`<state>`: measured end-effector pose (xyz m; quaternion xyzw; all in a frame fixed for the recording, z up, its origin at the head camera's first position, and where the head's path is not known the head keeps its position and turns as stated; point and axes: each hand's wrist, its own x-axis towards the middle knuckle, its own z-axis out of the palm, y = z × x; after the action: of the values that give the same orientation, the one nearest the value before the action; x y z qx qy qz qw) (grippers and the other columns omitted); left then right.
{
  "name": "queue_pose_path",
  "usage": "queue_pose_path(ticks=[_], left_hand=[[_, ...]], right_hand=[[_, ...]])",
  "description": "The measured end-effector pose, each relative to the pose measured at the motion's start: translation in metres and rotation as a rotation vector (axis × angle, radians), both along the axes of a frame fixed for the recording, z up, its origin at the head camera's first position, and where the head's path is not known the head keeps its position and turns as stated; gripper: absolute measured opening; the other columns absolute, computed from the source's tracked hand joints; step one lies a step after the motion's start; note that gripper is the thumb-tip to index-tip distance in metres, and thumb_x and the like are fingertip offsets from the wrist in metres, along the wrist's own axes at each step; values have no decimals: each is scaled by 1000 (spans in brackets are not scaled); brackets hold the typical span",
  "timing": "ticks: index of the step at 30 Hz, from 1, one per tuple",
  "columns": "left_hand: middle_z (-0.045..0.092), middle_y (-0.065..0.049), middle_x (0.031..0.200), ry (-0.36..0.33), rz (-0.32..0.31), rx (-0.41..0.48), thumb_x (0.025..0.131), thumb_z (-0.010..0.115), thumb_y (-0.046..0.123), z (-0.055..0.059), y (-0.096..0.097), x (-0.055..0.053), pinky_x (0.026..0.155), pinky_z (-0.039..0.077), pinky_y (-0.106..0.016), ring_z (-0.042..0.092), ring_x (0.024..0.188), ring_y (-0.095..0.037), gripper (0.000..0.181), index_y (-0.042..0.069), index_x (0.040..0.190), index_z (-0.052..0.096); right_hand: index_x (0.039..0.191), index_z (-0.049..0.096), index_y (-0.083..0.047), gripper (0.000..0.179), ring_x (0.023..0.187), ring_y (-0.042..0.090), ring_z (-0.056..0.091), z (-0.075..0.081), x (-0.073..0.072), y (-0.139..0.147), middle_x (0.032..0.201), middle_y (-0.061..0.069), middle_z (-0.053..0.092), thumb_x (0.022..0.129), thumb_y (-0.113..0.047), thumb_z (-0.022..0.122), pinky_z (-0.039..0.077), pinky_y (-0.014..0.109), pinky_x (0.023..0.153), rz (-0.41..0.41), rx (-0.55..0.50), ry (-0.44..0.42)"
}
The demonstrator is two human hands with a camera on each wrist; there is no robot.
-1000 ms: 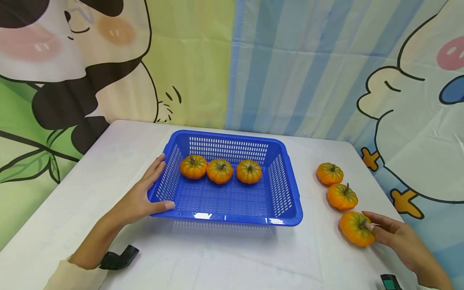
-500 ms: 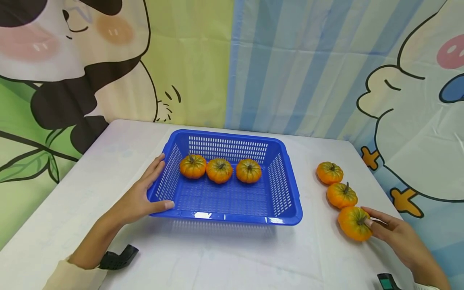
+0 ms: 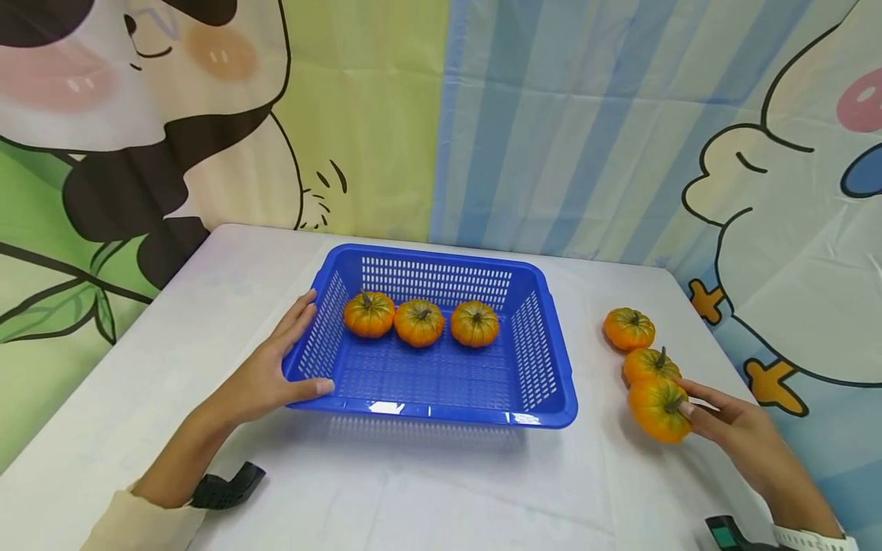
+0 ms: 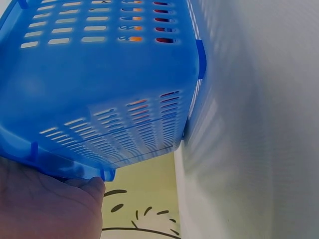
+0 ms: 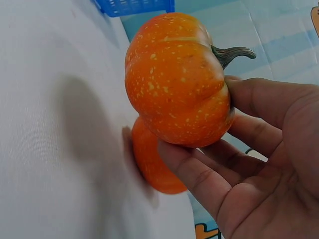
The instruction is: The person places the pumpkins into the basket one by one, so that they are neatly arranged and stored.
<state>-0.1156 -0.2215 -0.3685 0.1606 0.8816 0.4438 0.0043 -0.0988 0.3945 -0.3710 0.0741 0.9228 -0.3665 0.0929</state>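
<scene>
Arms [image 3: 181,458] apart, left hand [image 3: 265,376] spread against basket [image 3: 441,413], right hand [image 3: 739,438] pinching pumpkin [image 3: 653,413] above table [image 3: 448,493].

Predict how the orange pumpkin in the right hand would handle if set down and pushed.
The orange pumpkin would probably rock more than roll, being squat and ribbed. It looks stiff: no dent shows where the right hand pinches it. It may be light, as a pinch seems to hold it off the table.

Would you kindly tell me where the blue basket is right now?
In the head view, the blue basket sits centrally on the table, with the left hand on its left end.
</scene>
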Motion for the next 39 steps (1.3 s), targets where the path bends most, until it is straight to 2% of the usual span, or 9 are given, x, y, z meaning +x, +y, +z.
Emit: queue_pose_path(ticks=[3, 11, 15, 20, 26, 31, 39], left_hand=[[-4, 6, 163, 0, 1, 1, 79, 77, 34, -1, 0, 0, 103, 18, -72, 1, 147, -35, 105, 11, 157, 9], [-3, 6, 163, 6, 1, 2, 79, 77, 36, -1, 0, -1, 104, 19, -72, 1, 147, -35, 106, 11, 157, 10], [-4, 7, 163, 5, -3, 8, 79, 77, 35, -1, 0, -1, 104, 18, -72, 0, 147, -34, 106, 11, 157, 10], [-4, 7, 163, 3, -5, 14, 79, 77, 34, -1, 0, -1, 104, 18, -72, 0, 147, -34, 105, 11, 157, 10], [-4, 7, 163, 0, -1, 12, 79, 77, 33, 0, 0, -1, 104, 18, -72, 0, 147, -34, 105, 11, 157, 10], [-4, 7, 163, -1, 2, 8, 79, 77, 36, 0, 0, -1, 104, 17, -72, 0, 147, -33, 106, 11, 157, 10], [-3, 7, 163, 1, 6, 5, 79, 78, 36, 0, 1, 0, 106, 16, -70, 0, 147, -32, 106, 10, 157, 10]], right_hand=[[145, 43, -2, 66, 94, 0, 55, 1, -2, -7, 146, 31, 36, 96, -43, 58, 57, 38, 80, 7, -5, 21], [145, 44, -3, 63, 105, 23, 55, 4, -8, -25, 147, 29, 36, 97, -41, 58, 56, 41, 84, 24, -19, 46], [146, 43, -5, 63, 111, 31, 52, 6, -11, -31, 148, 28, 34, 97, -42, 57, 56, 35, 82, 14, -37, 58], [147, 43, -6, 66, 121, 39, 45, 8, -16, -39, 152, 26, 29, 97, -46, 56, 54, 33, 85, -16, -80, 73], [148, 41, -6, 66, 125, 40, 43, 10, -20, -47, 154, 24, 27, 98, -46, 54, 54, 28, 83, -19, -109, 101], [149, 40, -6, 63, 125, 39, 41, 11, -25, -55, 154, 22, 29, 99, -42, 54, 52, 18, 80, -24, -147, 142], [148, 42, -9, 55, 122, 32, 40, 17, -31, -66, 150, 24, 33, 101, -36, 52, 46, 9, 81, 28, -185, 203]])
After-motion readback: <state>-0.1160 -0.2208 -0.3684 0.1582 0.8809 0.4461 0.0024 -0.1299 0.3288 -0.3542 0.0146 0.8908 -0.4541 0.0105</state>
